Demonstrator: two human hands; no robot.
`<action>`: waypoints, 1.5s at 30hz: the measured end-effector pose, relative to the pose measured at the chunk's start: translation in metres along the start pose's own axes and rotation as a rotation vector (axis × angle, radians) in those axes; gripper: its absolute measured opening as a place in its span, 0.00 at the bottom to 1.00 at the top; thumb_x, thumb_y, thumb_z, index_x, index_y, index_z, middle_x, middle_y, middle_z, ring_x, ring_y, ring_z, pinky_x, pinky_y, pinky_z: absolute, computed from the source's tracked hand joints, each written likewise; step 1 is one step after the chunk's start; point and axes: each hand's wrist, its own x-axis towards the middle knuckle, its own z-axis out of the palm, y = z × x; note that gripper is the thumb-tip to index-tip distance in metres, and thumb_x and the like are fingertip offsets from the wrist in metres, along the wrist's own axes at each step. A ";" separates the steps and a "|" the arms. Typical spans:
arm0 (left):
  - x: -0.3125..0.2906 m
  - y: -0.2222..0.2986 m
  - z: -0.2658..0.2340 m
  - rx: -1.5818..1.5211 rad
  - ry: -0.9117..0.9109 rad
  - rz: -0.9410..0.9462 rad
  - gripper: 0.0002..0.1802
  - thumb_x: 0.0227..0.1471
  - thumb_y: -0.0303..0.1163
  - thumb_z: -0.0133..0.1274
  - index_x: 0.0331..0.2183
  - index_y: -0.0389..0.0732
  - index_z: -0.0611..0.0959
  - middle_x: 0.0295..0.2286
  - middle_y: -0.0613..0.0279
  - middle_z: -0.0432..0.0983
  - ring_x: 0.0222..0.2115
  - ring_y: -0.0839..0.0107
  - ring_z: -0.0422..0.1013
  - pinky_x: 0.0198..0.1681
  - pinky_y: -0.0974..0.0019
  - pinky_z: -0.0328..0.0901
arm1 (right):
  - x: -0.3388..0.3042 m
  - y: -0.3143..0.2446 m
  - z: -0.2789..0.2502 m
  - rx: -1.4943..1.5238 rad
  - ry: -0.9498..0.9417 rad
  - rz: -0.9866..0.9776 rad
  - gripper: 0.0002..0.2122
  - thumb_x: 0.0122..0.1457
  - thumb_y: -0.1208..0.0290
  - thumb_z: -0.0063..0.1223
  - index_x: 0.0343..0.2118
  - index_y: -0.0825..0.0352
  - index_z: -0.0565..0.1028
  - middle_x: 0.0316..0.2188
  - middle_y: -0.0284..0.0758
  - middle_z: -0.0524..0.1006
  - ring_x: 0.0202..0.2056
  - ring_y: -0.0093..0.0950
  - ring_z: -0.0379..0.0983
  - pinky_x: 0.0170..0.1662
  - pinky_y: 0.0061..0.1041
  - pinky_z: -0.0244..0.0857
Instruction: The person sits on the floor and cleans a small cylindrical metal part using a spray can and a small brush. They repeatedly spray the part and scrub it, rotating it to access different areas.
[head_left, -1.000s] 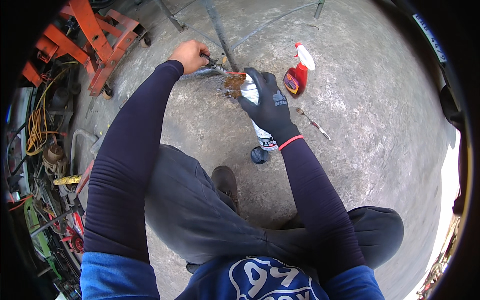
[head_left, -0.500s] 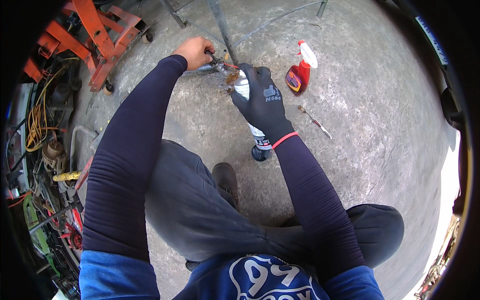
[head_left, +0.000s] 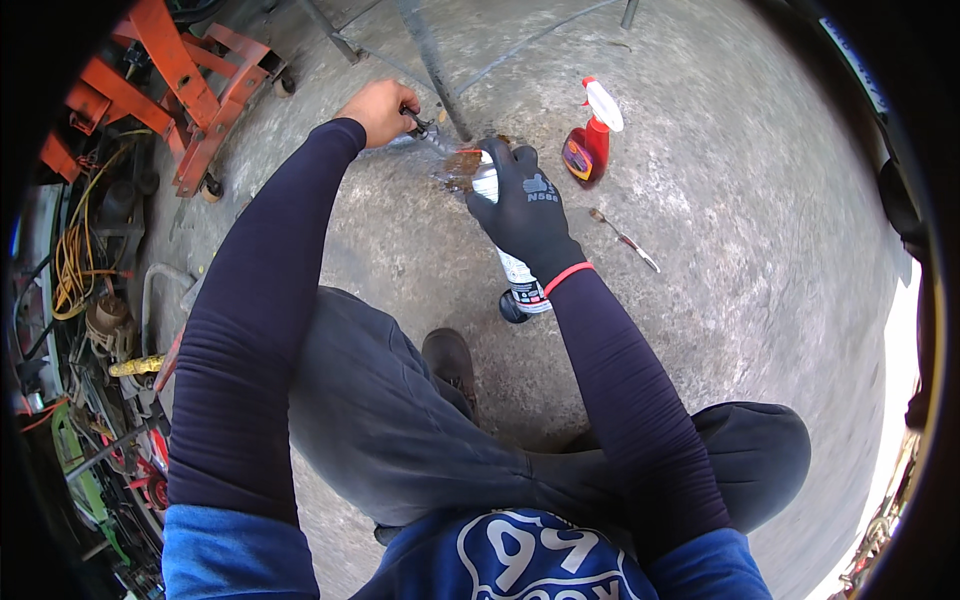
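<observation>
Two hands | gloved right hand (head_left: pixel 527 212) fingers wrap cylindrical spray can (head_left: pixel 518 272) | bare left hand (head_left: pixel 378 109) fingers pinch metal part (head_left: pixel 424 129)

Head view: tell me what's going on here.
A person crouches on a concrete floor. The gloved right hand holds a spray can aimed at a rusty, wet-looking metal part. The bare left hand steadies that part by a thin metal bar. A red spray bottle and a small brush-like tool lie nearby.
</observation>
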 end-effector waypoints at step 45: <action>0.010 -0.015 0.002 -0.417 0.006 -0.286 0.09 0.57 0.30 0.65 0.35 0.33 0.85 0.27 0.61 0.83 0.25 0.76 0.78 0.29 0.70 0.73 | -0.005 0.003 0.007 0.037 -0.023 -0.007 0.31 0.54 0.62 0.62 0.61 0.60 0.66 0.47 0.52 0.70 0.45 0.51 0.76 0.46 0.46 0.72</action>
